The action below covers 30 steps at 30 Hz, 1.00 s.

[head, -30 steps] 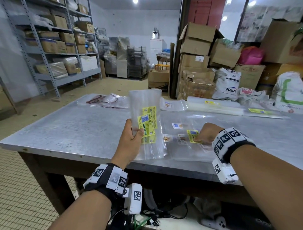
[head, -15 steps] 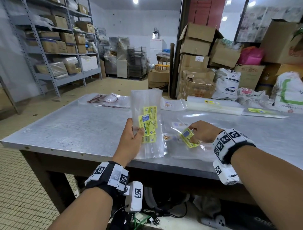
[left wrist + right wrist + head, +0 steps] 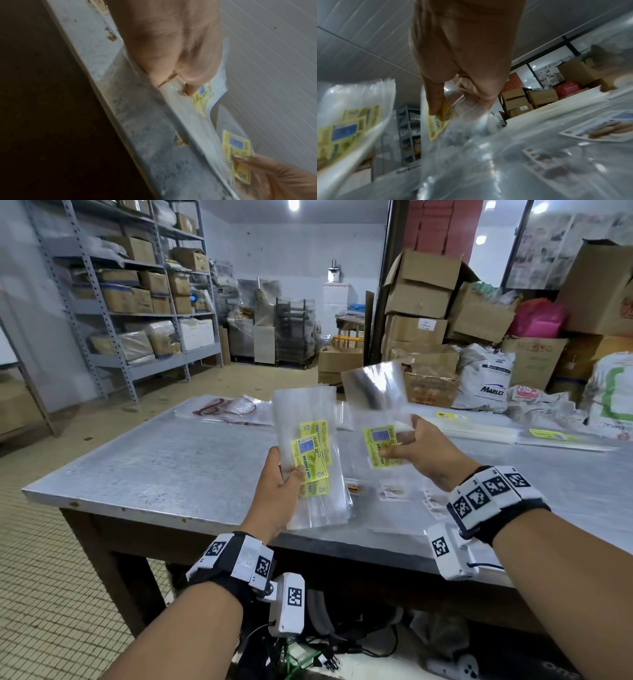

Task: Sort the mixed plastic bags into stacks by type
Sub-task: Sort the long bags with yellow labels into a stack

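Left hand [image 3: 279,478] around bag stack [image 3: 310,460]; right hand [image 3: 419,447] pinching one bag [image 3: 378,419].

Premises: a storeroom or packing warehouse. Grey slotted-angle metal shelving [image 3: 113,313] at 10 o'clock carries cardboard cartons and plastic-wrapped bundles. Stacked cardboard boxes [image 3: 419,302], several open, stand at 1 o'clock, with printed woven sacks [image 3: 486,381] beside them. A metal-topped work table [image 3: 171,460] occupies the foreground at 12 o'clock. Floor is small beige tile [image 3: 51,594]; ceiling lights are lit.
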### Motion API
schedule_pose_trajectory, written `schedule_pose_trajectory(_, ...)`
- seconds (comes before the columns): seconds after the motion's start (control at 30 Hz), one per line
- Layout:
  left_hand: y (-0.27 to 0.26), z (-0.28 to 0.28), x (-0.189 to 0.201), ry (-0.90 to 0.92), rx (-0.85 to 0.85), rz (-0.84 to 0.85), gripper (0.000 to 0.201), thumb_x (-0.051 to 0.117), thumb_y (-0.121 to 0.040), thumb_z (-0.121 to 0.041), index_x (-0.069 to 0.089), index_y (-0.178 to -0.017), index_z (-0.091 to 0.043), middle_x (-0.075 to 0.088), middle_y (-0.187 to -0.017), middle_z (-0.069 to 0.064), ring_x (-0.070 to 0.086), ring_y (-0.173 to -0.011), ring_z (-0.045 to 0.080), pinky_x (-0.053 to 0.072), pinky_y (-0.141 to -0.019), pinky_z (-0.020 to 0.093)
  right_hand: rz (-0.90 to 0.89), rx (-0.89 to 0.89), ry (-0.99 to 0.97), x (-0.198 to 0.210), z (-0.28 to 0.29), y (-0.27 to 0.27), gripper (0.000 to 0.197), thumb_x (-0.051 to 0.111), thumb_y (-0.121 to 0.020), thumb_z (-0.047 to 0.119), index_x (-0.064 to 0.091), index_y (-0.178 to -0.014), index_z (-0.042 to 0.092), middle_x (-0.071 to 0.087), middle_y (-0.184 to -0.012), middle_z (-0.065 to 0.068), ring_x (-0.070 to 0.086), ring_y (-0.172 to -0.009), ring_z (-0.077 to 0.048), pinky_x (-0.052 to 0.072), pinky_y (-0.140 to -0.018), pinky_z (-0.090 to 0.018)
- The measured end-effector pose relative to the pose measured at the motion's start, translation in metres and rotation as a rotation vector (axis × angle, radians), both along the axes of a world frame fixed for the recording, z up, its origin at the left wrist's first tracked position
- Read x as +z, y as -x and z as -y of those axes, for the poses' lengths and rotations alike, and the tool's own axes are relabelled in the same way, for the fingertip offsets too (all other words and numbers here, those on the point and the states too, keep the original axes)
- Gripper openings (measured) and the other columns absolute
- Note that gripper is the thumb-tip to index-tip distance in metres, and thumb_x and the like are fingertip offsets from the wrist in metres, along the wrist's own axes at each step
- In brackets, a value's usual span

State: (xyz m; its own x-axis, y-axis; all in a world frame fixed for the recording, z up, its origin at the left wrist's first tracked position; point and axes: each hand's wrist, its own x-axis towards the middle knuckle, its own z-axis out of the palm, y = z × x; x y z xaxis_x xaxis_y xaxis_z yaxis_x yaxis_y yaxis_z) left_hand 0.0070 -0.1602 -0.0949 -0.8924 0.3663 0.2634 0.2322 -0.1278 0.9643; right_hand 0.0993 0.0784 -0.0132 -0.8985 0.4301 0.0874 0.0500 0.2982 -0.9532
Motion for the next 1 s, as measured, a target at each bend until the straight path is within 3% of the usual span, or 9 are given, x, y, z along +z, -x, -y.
schedule_pose_trajectory(0.1, -0.002, 0.0, 0.003, 0.018, 0.002, 0.011, 0.023, 0.055, -0.104, -0.009, 0.054, -0.115, -0.029, 0.073, -0.114, -0.002, 0.072, -0.105, 0.014, 0.061, -0.087, 0.036, -0.038, 0.103, 0.018, 0.009, 0.018, -0.004, 0.045, 0.075, -0.081, -0.011, 0.061, -0.122, 0.002, 0.078, -0.096, -0.011, 0.076, -0.086, -0.017, 0.061, -0.077, -0.027)
schedule_pose_trajectory(0.23, -0.008, 0.001, 0.013, 0.029, 0.019, -0.009, 0.025, 0.052, -0.102, -0.004, 0.054, -0.114, -0.026, 0.074, -0.105, 0.003, 0.073, -0.094, 0.013, 0.06, -0.089, 0.047, -0.039, 0.247, 0.099, 0.013, 0.044, -0.008, 0.024, 0.072, -0.082, -0.013, 0.064, -0.099, 0.001, 0.079, -0.088, -0.007, 0.075, -0.087, -0.025, 0.063, -0.082, -0.039)
schedule_pose_trajectory(0.33, -0.011, 0.0, 0.021, 0.02, 0.018, -0.036, 0.031, 0.052, -0.102, -0.004, 0.055, -0.115, -0.032, 0.074, -0.107, 0.002, 0.073, -0.097, 0.013, 0.059, -0.091, 0.046, -0.018, 0.286, 0.126, 0.006, 0.058, -0.005, 0.037, 0.076, -0.08, -0.01, 0.062, -0.111, 0.006, 0.078, -0.099, -0.015, 0.075, -0.09, -0.027, 0.062, -0.078, -0.038)
schedule_pose_trajectory(0.47, -0.019, -0.003, 0.031, 0.001, -0.026, -0.06, 0.037, 0.051, -0.103, -0.004, 0.055, -0.121, -0.036, 0.075, -0.111, -0.006, 0.072, -0.103, 0.009, 0.058, -0.088, 0.034, -0.02, 0.098, -0.004, -0.01, 0.071, 0.004, 0.052, 0.084, -0.08, 0.005, 0.052, -0.119, 0.019, 0.068, -0.111, -0.012, 0.068, -0.091, -0.021, 0.048, -0.065, -0.027)
schedule_pose_trajectory(0.6, -0.023, -0.006, 0.038, -0.065, -0.059, -0.055, 0.036, 0.051, -0.104, -0.005, 0.055, -0.118, -0.037, 0.075, -0.114, -0.007, 0.071, -0.107, 0.011, 0.057, -0.082, 0.027, -0.069, 0.024, 0.04, -0.016, 0.083, 0.007, 0.081, 0.083, -0.083, 0.014, 0.032, -0.145, 0.029, 0.056, -0.115, -0.002, 0.061, -0.101, -0.013, 0.047, -0.078, -0.025)
schedule_pose_trajectory(0.77, -0.025, -0.01, 0.039, -0.161, -0.079, -0.01, 0.031, 0.037, -0.109, -0.015, 0.057, -0.126, -0.03, 0.071, -0.123, 0.003, 0.066, -0.117, 0.019, 0.055, -0.096, 0.035, -0.157, 0.021, 0.092, -0.025, 0.102, 0.014, 0.043, 0.077, -0.089, 0.009, 0.05, -0.122, 0.012, 0.07, -0.113, -0.017, 0.071, -0.099, -0.023, 0.06, -0.088, -0.039)
schedule_pose_trajectory(0.87, -0.023, -0.006, 0.038, -0.153, -0.061, -0.021, 0.025, 0.042, -0.107, -0.012, 0.056, -0.124, -0.025, 0.071, -0.117, 0.002, 0.067, -0.111, 0.019, 0.057, -0.09, 0.034, -0.178, 0.028, 0.078, -0.025, 0.11, 0.016, 0.032, 0.075, -0.091, 0.011, 0.054, -0.114, 0.017, 0.072, -0.109, -0.01, 0.072, -0.1, -0.021, 0.059, -0.093, -0.047)
schedule_pose_trajectory(0.93, -0.02, -0.001, 0.039, -0.082, -0.028, -0.077, 0.034, 0.048, -0.103, -0.005, 0.055, -0.121, -0.032, 0.072, -0.112, -0.003, 0.068, -0.107, 0.015, 0.056, -0.092, 0.035, -0.205, 0.032, 0.067, -0.021, 0.113, 0.017, 0.024, 0.071, -0.095, 0.018, 0.054, -0.111, 0.021, 0.071, -0.108, -0.005, 0.07, -0.102, -0.02, 0.059, -0.091, -0.042)
schedule_pose_trajectory(1.0, -0.017, 0.005, 0.044, -0.042, -0.016, -0.096, 0.034, 0.049, -0.101, -0.005, 0.055, -0.118, -0.033, 0.071, -0.112, 0.0, 0.068, -0.106, 0.015, 0.057, -0.095, 0.042, -0.266, 0.025, 0.107, -0.014, 0.118, 0.016, 0.017, 0.06, -0.102, 0.022, 0.052, -0.116, 0.024, 0.067, -0.109, 0.001, 0.067, -0.102, -0.015, 0.058, -0.077, -0.025)
